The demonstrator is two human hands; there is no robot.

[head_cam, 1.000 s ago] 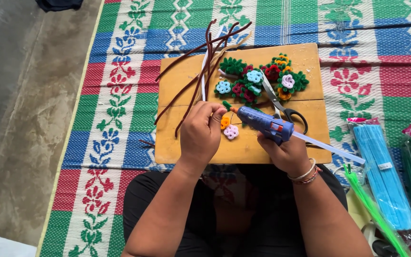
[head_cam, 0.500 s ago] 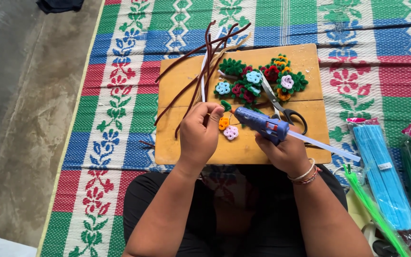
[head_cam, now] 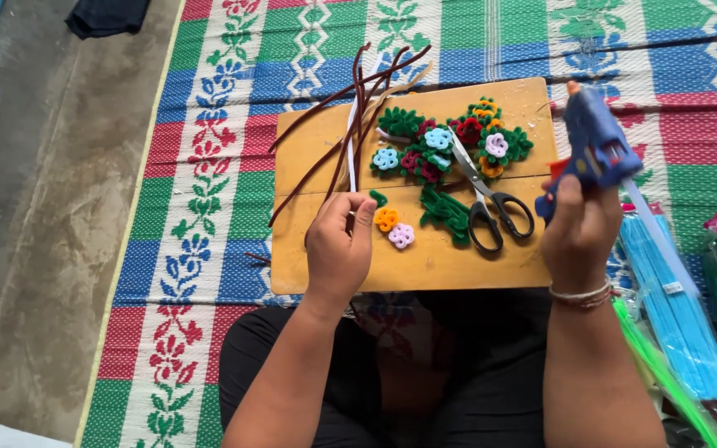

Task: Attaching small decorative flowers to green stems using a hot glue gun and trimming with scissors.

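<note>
Past the wooden board's (head_cam: 325, 265) right edge, the right hand (head_cam: 578, 228) grips a blue glue gun (head_cam: 595, 145) upright, while the left hand (head_cam: 338, 245) seemingly pinches a brown stem (head_cam: 338, 162).

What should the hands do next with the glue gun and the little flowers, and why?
Probably set the blue glue gun down beside the wooden board. The right hand holds it lifted off to the side, away from the orange flower, while the left hand rests by that flower.
</note>
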